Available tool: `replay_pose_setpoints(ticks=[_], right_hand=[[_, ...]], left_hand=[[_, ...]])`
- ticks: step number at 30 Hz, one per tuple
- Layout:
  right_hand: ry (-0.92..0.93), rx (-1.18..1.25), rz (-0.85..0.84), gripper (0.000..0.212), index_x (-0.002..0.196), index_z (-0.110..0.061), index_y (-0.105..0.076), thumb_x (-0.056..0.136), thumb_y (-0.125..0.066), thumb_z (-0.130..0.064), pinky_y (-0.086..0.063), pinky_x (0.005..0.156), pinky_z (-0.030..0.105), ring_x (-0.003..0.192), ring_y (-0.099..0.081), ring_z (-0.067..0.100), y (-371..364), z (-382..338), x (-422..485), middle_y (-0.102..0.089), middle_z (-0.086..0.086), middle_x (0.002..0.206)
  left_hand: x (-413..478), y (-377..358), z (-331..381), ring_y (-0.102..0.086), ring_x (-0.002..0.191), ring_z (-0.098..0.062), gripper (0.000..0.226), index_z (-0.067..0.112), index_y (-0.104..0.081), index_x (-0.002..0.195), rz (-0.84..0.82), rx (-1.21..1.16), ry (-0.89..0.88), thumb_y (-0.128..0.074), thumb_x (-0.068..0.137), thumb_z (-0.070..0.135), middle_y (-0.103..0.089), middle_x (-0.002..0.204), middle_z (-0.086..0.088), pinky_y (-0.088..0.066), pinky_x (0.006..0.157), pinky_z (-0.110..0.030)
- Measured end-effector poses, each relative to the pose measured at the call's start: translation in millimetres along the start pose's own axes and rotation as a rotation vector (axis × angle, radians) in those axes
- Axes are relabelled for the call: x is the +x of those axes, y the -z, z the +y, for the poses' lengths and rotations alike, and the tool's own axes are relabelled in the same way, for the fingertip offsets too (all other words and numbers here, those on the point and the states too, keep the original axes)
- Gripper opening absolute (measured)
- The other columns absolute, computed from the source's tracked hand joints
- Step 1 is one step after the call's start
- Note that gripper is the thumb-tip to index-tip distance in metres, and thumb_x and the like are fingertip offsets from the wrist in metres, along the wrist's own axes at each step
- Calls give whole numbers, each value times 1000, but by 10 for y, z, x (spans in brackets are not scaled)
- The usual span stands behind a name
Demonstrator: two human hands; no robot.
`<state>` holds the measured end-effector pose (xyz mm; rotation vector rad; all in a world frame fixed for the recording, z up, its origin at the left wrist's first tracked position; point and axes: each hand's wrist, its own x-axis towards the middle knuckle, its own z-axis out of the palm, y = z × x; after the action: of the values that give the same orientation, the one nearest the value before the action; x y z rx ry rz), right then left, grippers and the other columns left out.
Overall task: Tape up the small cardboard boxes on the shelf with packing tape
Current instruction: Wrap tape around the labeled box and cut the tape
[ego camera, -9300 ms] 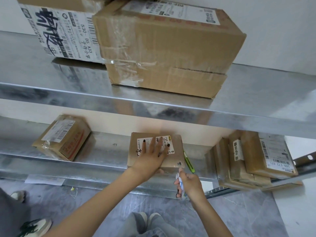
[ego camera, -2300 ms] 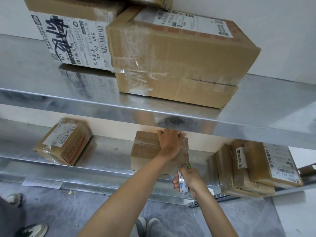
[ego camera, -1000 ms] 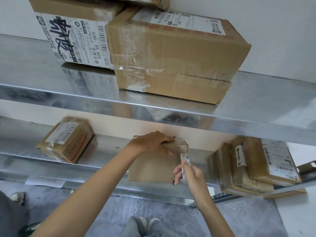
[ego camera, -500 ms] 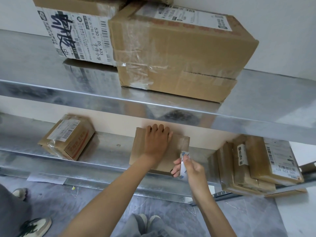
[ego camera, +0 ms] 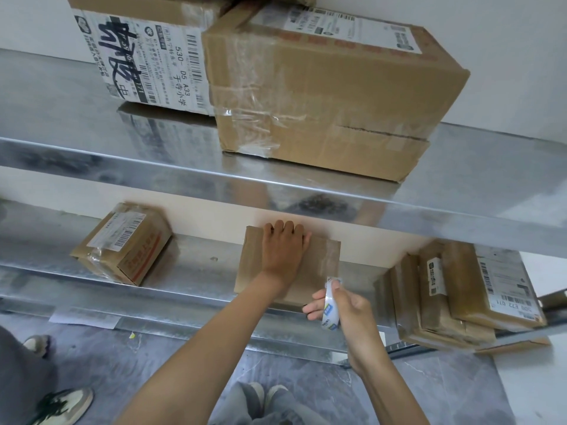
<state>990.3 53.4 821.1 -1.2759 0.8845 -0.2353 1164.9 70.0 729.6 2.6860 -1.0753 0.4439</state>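
Large taped carton, labelled carton against its left side, grey stone floor, green-and-white sneaker

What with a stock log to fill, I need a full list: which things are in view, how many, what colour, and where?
small cardboard box: one, brown, middle of lower shelf
labelled box: one, brown with a white label, lower shelf, left
flat parcels: several stacked, brown, lower shelf, right
large boxes: at least two, brown, upper shelf
shelves: two, silver metal
tape roll: one, clear with blue print, in the right grip
paper slip: one, white, below lower shelf, left
bystander's shoes: two, pale and dark, floor, far left
own shoes: two, grey, bottom centre
left grip: flat on the small cardboard box
right grip: holds the tape roll
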Motion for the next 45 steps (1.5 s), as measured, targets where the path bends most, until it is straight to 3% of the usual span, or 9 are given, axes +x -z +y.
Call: replay_pose_setpoints(ticks=[5, 10, 16, 20, 31, 39, 42, 45], right_hand=[[-40, 14, 29, 52, 66, 0, -64, 101, -38, -29, -48, 54, 28, 47, -62, 21, 17, 100, -48, -68, 19, 61], [-54, 20, 55, 52, 65, 2, -63, 100, -40, -27, -46, 43, 18, 42, -61, 18, 8, 144, -52, -67, 17, 56], [-178, 43, 80, 58, 58, 4, -58, 101, -37, -30, -43, 38, 17, 32, -53, 19, -29, 314, -50, -61, 18, 46], [-196, 13, 113, 56, 59, 5, -58, 101, -39, -27, -43, 38, 18, 32, -52, 19, -17, 403, -3, -62, 19, 47], [-283, -117, 183, 60, 54, 4, -60, 101, -41, -26, -46, 45, 25, 34, -53, 21, -11, 631, 187, -61, 18, 46], [-346, -93, 123, 55, 58, 6, -58, 101, -41, -24, -41, 34, 18, 28, -50, 20, 30, 554, 323, -58, 18, 41], [-338, -136, 107, 56, 58, 6, -59, 101, -41, -24, -44, 37, 20, 29, -51, 20, 55, 547, 374, -59, 18, 44], [-341, -143, 93, 54, 59, 6, -60, 101, -42, -24, -44, 38, 20, 30, -52, 20, 82, 556, 377, -60, 18, 45]], left_hand=[[-3, -11, -5, -54, 69, -24, 45, 16, -61, 72, 44, 2, -8, -28, 95, 35, -59, 70, -3, -46, 72, -37], [9, 1, 2, -53, 68, -25, 44, 15, -61, 70, 33, 4, -2, -30, 94, 34, -60, 68, -3, -46, 71, -38], [15, 21, 7, -55, 76, -26, 51, 15, -65, 77, -132, -51, 66, -23, 95, 36, -63, 75, -3, -43, 80, -41], [22, 30, -6, -52, 86, -26, 41, 14, -64, 86, -184, -93, 51, -30, 100, 33, -62, 85, -4, -38, 87, -42], [62, -15, -8, -49, 84, -23, 33, 16, -60, 81, -178, -171, 60, -35, 101, 27, -61, 83, -2, -37, 86, -39], [74, -22, -27, -53, 93, -23, 24, 17, -60, 96, -159, -230, 62, -38, 101, 26, -62, 98, -2, -40, 90, -39], [22, 43, -39, -53, 108, -23, 17, 17, -58, 112, -82, -427, -134, -47, 99, 19, -58, 118, -3, -40, 99, -37], [-54, 72, -33, -28, 141, -16, 43, 20, -43, 143, -244, -451, -516, -38, 102, 34, -37, 151, 1, -15, 118, -35]])
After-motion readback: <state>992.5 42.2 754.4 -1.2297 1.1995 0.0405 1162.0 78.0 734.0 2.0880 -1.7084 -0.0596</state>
